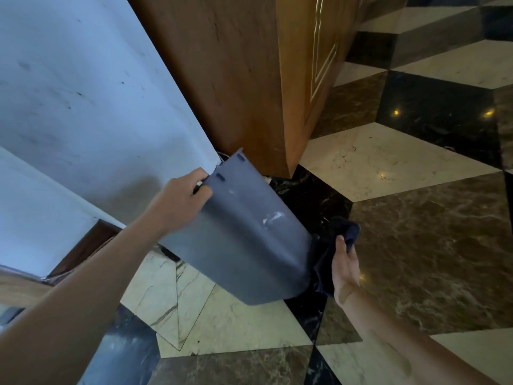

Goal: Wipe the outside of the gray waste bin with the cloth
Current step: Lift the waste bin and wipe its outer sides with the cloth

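Bin (244,240): tilted, rim gripped by left hand (180,198); right hand (345,269) clutches cloth (333,245). Advice: press firmly over white smears (270,218).

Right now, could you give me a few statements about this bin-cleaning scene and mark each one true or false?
1. The left hand has its grip on the rim of the gray plastic waste bin. True.
2. The dark blue cloth is in the left hand. False: the right hand holds it, against the bin's right side.
3. The bin stands upright on the floor. False: it is tilted, its opening turned away from the camera.
4. Whitish smears show on the bin's outer wall. True.
5. A brown wooden cabinet rises behind the bin. True.
6. The floor is plain white tile. False: the marble floor mixes cream, brown and black pieces.
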